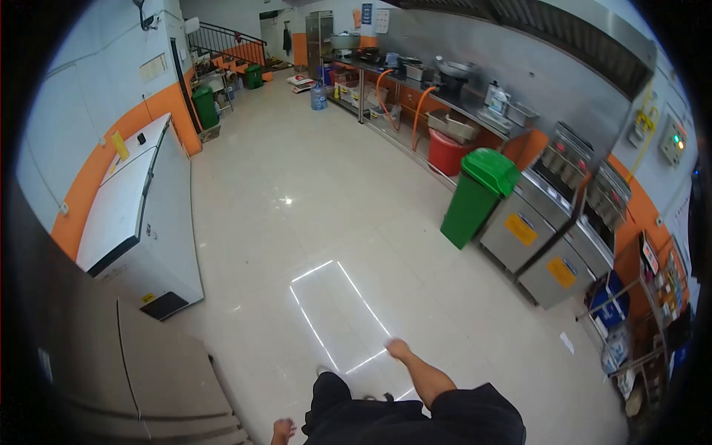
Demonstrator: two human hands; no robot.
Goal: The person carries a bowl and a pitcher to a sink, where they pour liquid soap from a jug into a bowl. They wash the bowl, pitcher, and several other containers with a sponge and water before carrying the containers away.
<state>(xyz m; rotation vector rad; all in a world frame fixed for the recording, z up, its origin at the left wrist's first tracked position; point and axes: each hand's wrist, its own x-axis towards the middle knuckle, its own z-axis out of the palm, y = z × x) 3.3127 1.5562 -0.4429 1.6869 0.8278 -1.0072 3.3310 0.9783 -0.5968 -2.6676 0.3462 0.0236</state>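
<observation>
My left hand (284,429) hangs low at the bottom edge, beside my dark clothing. Its fingers are loosely bent and a little apart, with nothing seen in them. My right hand (398,348) is held out in front of my body over the tiled floor (252,230). It is slightly blurred, and its fingers are mostly hidden from me. Neither hand touches any object that I can see. Nearest to my left hand is a large brown-grey cabinet-like unit (170,363) at the lower left.
A white chest freezer (167,230) stands along the left wall. On the right are a green bin (475,200), steel fryers (519,230), a rack (638,326) and a long steel counter (475,111) with pans. A water jug (318,97) stands farther back, near stairs (230,44).
</observation>
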